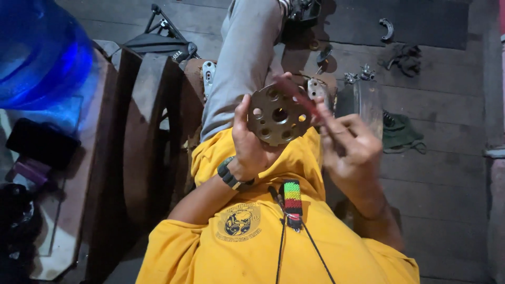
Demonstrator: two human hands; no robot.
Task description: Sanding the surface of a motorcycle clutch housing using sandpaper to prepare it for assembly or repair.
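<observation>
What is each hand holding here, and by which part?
Left hand grips the metal disc by its left rim. Right hand pinches a thin red tool near its lower end.

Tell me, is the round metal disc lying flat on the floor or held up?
Held up. The left hand grips the round metal disc by its edge above the lap, while the right hand pokes a thin red tool at it.

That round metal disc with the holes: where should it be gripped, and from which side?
Grip the metal disc by its outer rim, coming from the left edge, as the left hand does now. Its holed face is turned toward the camera, and the right hand works a thin red tool across it, so that face should probably stay clear.
</observation>
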